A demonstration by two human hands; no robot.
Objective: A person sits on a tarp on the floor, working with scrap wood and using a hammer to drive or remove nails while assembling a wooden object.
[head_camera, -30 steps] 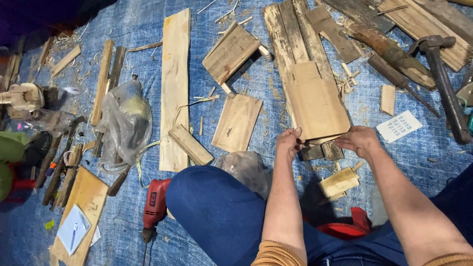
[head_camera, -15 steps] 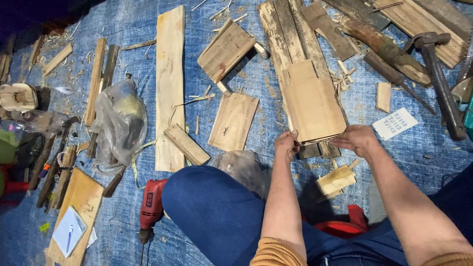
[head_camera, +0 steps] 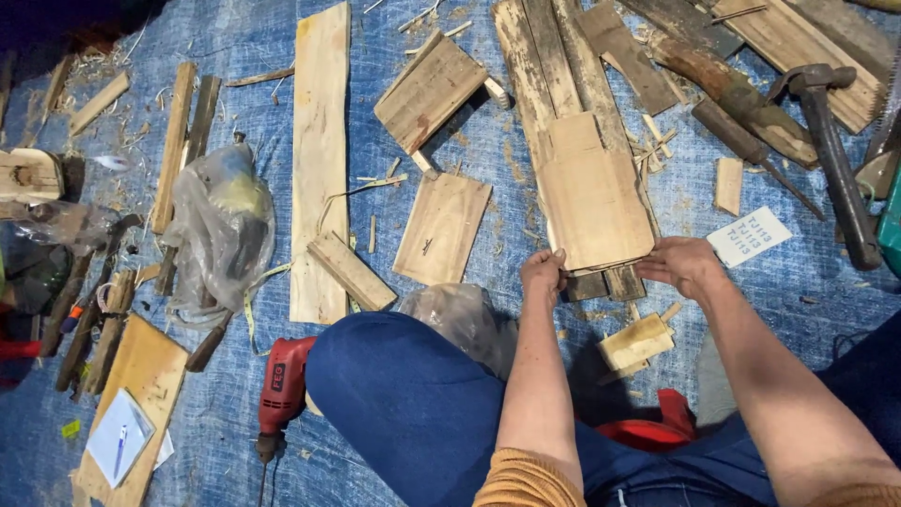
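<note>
Small pale board [head_camera: 597, 202] laid on the long planks [head_camera: 549, 84], near end pinched by left hand [head_camera: 544, 272] and right hand [head_camera: 683, 263]. Not fastened as yet; hammer [head_camera: 831, 141] and drill [head_camera: 280, 385] lying untouched.

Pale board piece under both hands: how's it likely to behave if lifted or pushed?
The pale board piece looks flat and rigid, so probably stiff, not floppy. It seems thin, so likely light. It lies on the dark planks, left hand and right hand at its near edge; a push would probably slide it, not roll it.
</note>
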